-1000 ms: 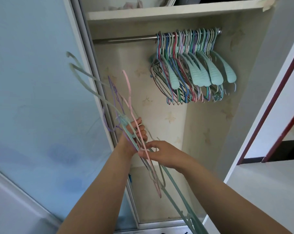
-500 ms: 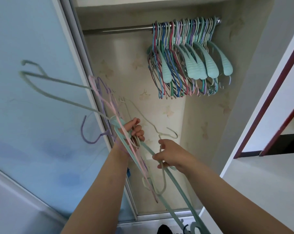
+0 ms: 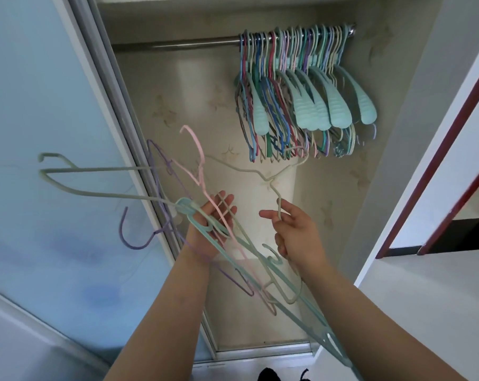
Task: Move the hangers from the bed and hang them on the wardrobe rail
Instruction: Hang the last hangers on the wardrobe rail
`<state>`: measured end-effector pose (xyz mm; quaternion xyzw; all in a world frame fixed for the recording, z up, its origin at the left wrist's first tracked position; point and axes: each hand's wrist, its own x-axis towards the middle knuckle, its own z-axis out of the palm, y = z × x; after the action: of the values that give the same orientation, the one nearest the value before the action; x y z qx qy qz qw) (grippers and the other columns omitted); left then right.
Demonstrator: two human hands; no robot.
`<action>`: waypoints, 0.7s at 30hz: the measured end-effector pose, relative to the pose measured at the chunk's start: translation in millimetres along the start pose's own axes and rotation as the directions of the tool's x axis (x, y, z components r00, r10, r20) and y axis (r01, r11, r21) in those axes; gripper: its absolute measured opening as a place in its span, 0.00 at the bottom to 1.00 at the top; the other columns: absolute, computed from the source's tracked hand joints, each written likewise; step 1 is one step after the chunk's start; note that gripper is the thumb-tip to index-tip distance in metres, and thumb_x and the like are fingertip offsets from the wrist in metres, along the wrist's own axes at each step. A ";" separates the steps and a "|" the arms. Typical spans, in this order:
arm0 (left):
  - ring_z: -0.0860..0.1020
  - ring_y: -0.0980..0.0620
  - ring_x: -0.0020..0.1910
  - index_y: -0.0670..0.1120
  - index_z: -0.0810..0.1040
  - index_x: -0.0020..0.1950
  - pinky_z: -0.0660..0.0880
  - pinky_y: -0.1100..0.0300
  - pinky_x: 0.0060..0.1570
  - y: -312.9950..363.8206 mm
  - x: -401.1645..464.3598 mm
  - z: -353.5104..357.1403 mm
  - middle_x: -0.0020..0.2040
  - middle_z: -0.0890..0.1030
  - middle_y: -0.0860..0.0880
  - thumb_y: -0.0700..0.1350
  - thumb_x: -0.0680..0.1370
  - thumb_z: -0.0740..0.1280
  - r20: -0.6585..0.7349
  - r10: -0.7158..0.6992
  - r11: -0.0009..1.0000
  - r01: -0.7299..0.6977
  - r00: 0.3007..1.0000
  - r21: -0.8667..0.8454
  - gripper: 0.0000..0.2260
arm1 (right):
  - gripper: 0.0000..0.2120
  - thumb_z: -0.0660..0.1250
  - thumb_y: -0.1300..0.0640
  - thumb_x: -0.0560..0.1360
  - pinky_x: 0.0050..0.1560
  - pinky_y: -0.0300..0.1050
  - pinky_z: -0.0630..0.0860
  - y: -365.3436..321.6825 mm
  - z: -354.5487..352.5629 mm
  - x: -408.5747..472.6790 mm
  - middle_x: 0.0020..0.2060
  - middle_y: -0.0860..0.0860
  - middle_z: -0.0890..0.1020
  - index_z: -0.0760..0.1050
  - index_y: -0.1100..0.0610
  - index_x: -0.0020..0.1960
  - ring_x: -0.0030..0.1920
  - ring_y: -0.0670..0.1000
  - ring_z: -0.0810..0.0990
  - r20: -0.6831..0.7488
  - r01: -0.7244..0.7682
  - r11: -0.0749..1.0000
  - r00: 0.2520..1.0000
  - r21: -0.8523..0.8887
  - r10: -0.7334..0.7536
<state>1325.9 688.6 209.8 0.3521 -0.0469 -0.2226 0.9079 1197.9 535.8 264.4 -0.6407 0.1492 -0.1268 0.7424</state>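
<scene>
The blue sliding door (image 3: 40,133) fills everything from nine to seven o'clock, its grey frame running diagonally down the middle. Beside it the wardrobe interior (image 3: 205,111) stands open, pale patterned back wall in full view. At two to four o'clock a white wall (image 3: 439,284) with dark red trim closes off that side.

Up at twelve o'clock the wardrobe rail (image 3: 178,45) runs across, bare along its nine o'clock half, and packed at the one o'clock end with the hung hangers (image 3: 301,100), a dense cluster of blue, pink, purple and cream wire ones plus several broad mint plastic ones, all hooked on and dangling.

Centre frame, the bundle of hangers (image 3: 156,199) fans out from the left hand: a grey-green one jutting to nine o'clock, a purple one with its hook curling down at eight, a pink one rising toward eleven, a teal one trailing down to five o'clock past the right forearm.

The cream hanger (image 3: 249,171) is held apart from that bundle, stretched between the two hands, its hook end just below the hung cluster.

Left hand (image 3: 211,224), palm up, fingers curled around the bundle's middle. Right hand (image 3: 296,235), at three o'clock of it, pinches the cream hanger's lower wire between thumb and fingers.
</scene>
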 end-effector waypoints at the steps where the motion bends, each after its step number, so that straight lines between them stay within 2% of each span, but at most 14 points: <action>1: 0.84 0.49 0.43 0.45 0.86 0.49 0.81 0.57 0.40 -2.5 0.9 -1.8 0.49 0.85 0.46 0.47 0.79 0.58 -0.020 0.013 1.000 -0.013 1.000 -0.004 0.16 | 0.19 0.59 0.65 0.80 0.19 0.34 0.59 -1.0 -3.1 1.3 0.46 0.48 0.85 0.67 0.56 0.70 0.20 0.46 0.61 0.001 -0.008 1.000 1.000 0.024 0.007; 3: 0.82 0.50 0.43 0.45 0.85 0.50 0.81 0.59 0.36 -6.6 2.2 -1.2 0.47 0.85 0.46 0.46 0.80 0.60 -0.074 0.048 0.999 -0.048 0.996 0.014 0.13 | 0.19 0.59 0.66 0.80 0.19 0.34 0.59 -1.4 -8.8 3.9 0.44 0.48 0.85 0.67 0.55 0.70 0.19 0.46 0.60 -0.004 -0.002 0.999 1.000 0.038 0.002; 4: 0.81 0.51 0.39 0.44 0.84 0.50 0.80 0.61 0.32 -8.0 3.0 -1.9 0.43 0.85 0.47 0.46 0.78 0.65 -0.083 0.051 0.999 -0.050 0.995 0.021 0.10 | 0.19 0.59 0.66 0.80 0.19 0.34 0.59 -1.2 -11.1 4.6 0.43 0.48 0.85 0.67 0.55 0.69 0.19 0.46 0.60 -0.016 0.003 0.999 1.000 0.047 -0.002; 6: 0.79 0.54 0.27 0.44 0.85 0.48 0.76 0.64 0.24 -10.4 -1.6 2.8 0.34 0.82 0.49 0.46 0.71 0.72 -0.055 0.018 1.000 -0.019 0.998 -0.020 0.09 | 0.17 0.58 0.67 0.80 0.20 0.34 0.58 0.0 -15.0 6.7 0.41 0.48 0.85 0.68 0.56 0.67 0.20 0.45 0.60 -0.048 -0.005 0.995 0.999 0.102 0.010; 8: 0.73 0.55 0.19 0.44 0.83 0.47 0.71 0.67 0.20 -14.2 -4.4 3.9 0.25 0.75 0.51 0.47 0.77 0.63 -0.072 0.012 0.998 -0.017 0.997 -0.066 0.11 | 0.16 0.58 0.67 0.80 0.20 0.33 0.57 2.4 -18.5 7.8 0.42 0.50 0.84 0.68 0.57 0.66 0.19 0.45 0.61 -0.075 -0.040 0.983 0.996 0.181 0.054; 10: 0.66 0.57 0.16 0.45 0.81 0.43 0.62 0.70 0.19 -18.4 -4.3 0.7 0.20 0.67 0.53 0.48 0.82 0.55 -0.108 -0.008 0.997 0.000 0.994 -0.072 0.18 | 0.16 0.57 0.67 0.80 0.19 0.34 0.57 6.7 -21.8 6.8 0.43 0.52 0.83 0.69 0.59 0.66 0.19 0.45 0.61 -0.097 -0.080 0.963 0.989 0.257 0.108; 12: 0.61 0.59 0.17 0.48 0.80 0.35 0.58 0.69 0.20 -21.1 -3.0 -1.9 0.20 0.62 0.55 0.50 0.83 0.53 -0.122 -0.041 0.996 0.032 0.992 -0.082 0.23 | 0.15 0.56 0.67 0.80 0.19 0.34 0.57 12.1 -24.0 3.7 0.44 0.53 0.81 0.69 0.59 0.66 0.20 0.45 0.62 -0.116 -0.121 0.940 0.979 0.318 0.165; 14: 0.60 0.59 0.17 0.48 0.77 0.33 0.58 0.70 0.19 -23.5 -2.4 -5.4 0.20 0.61 0.55 0.51 0.84 0.53 -0.165 -0.047 0.997 0.037 0.985 -0.067 0.23 | 0.15 0.56 0.67 0.80 0.19 0.34 0.57 17.7 -26.1 -0.1 0.43 0.52 0.81 0.70 0.59 0.65 0.20 0.45 0.62 -0.148 -0.133 0.920 0.969 0.369 0.199; 18: 0.53 0.58 0.18 0.48 0.70 0.22 0.52 0.70 0.21 -24.3 -5.3 -7.5 0.18 0.57 0.54 0.49 0.82 0.53 -0.185 -0.020 0.998 0.010 0.983 -0.057 0.27 | 0.13 0.56 0.66 0.79 0.20 0.35 0.58 25.4 -32.3 -4.0 0.40 0.51 0.79 0.71 0.57 0.61 0.21 0.45 0.62 -0.270 -0.082 0.927 0.944 0.367 0.190; 19: 0.53 0.57 0.18 0.48 0.69 0.22 0.51 0.70 0.23 -24.9 -4.9 -9.5 0.19 0.56 0.54 0.48 0.82 0.54 -0.220 -0.006 0.998 -0.007 0.975 -0.056 0.26 | 0.12 0.56 0.66 0.79 0.21 0.35 0.58 26.0 -34.5 -4.5 0.38 0.51 0.77 0.71 0.55 0.59 0.21 0.45 0.62 -0.294 -0.080 0.923 0.935 0.375 0.201; 21: 0.61 0.59 0.15 0.49 0.70 0.27 0.55 0.72 0.22 -25.2 -3.8 -11.1 0.18 0.63 0.54 0.49 0.81 0.58 -0.321 0.024 1.000 -0.024 0.947 0.005 0.21 | 0.09 0.54 0.64 0.80 0.21 0.35 0.57 26.4 -38.0 -4.3 0.33 0.50 0.72 0.69 0.53 0.50 0.20 0.45 0.60 -0.313 -0.095 0.899 0.917 0.427 0.246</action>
<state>1315.8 680.7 185.0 0.3836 0.0971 -0.1512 0.9059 1179.3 506.7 233.5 -0.4237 0.3095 -0.2033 0.8267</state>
